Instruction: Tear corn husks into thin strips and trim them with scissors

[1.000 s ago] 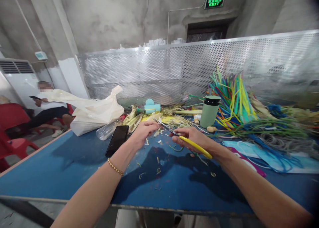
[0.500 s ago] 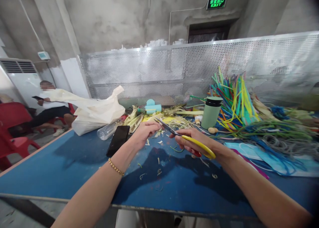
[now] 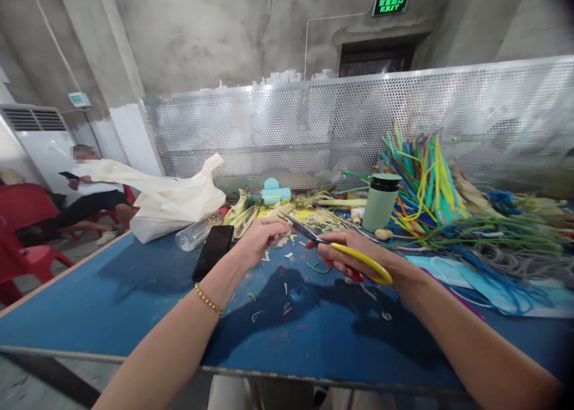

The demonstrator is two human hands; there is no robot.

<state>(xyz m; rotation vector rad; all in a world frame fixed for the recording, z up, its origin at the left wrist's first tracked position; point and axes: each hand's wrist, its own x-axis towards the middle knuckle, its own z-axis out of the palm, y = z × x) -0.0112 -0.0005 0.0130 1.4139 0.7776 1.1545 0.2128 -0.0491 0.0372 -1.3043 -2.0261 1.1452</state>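
My right hand (image 3: 347, 251) grips yellow-handled scissors (image 3: 354, 257), whose blades (image 3: 299, 228) point up and left toward my left hand. My left hand (image 3: 260, 238) is curled in a pinch just left of the blade tips, holding a small pale strip that I cannot make out clearly. Both hands hover over the blue table (image 3: 134, 290), where small cut scraps (image 3: 284, 296) lie scattered. A gold bracelet (image 3: 207, 299) sits on my left wrist.
A black phone (image 3: 213, 244) and a clear bottle (image 3: 195, 235) lie left of my hands, beside a cream plastic bag (image 3: 170, 204). A green flask (image 3: 380, 202), coloured straws (image 3: 421, 180) and dried husks (image 3: 244, 216) crowd the back right. A person (image 3: 87, 189) sits at the far left.
The scissors' handles and my right hand have drifted slightly right and the blades have spread a little. My left hand stays pinched at the blade tips.
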